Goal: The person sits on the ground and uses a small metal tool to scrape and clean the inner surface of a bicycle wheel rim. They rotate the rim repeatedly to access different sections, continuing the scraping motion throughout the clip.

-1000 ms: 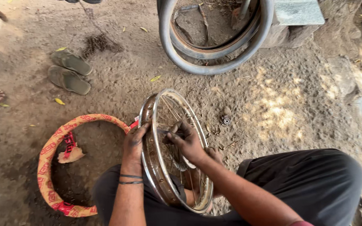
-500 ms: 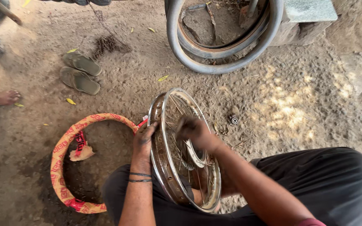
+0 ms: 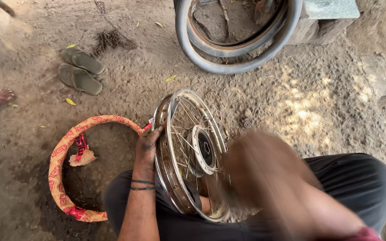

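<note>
The left hand (image 3: 147,145) grips the spoked wheel rim (image 3: 188,156) upright — best kept braced; the right hand (image 3: 258,172) is blurred — grip unclear, perhaps mid-swing.

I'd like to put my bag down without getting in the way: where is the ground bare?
Bare dirt lies between the slippers and the grey tyre, and right of the spoked rim towards the stones. It is crowded around the left hand, between the rim and the paper-wrapped tyre.

Wheel rim (image 3: 175,147) upright btwn knees, wrapped tyre (image 3: 63,151) left of it, sandals (image 3: 81,71) behind, tyre (image 3: 237,62) far back
</note>
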